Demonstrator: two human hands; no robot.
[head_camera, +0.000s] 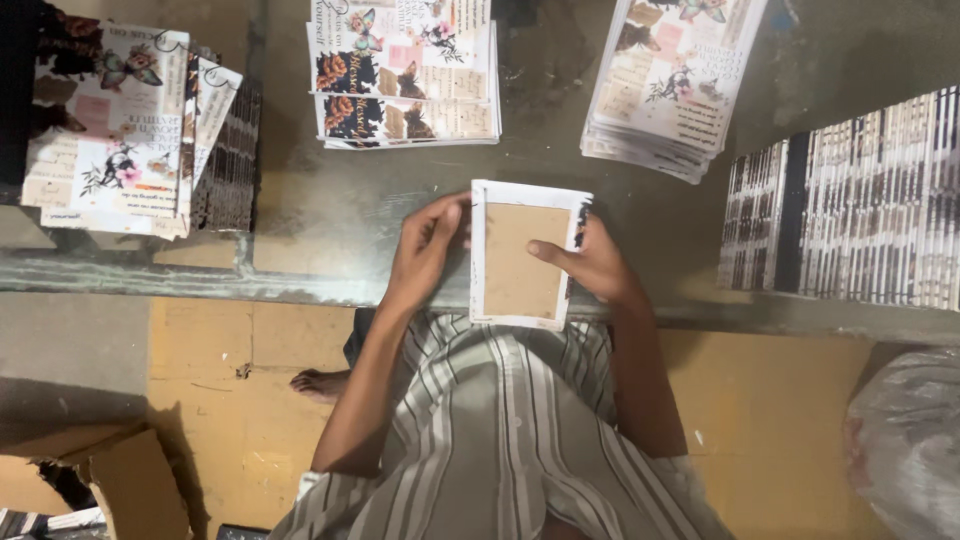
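Note:
I hold a small rectangular board with a brown cardboard face and a white folded paper border, over the near edge of a glass table. My left hand grips its left edge, fingers curled along the border. My right hand holds the right edge, thumb lying across the brown face. Printed floral paper shows at the board's upper right corner.
Stacks of printed floral sheets lie at the far left, far middle and far right. A row of finished covers standing on edge fills the right side. Torn cardboard and a plastic bag sit on the floor.

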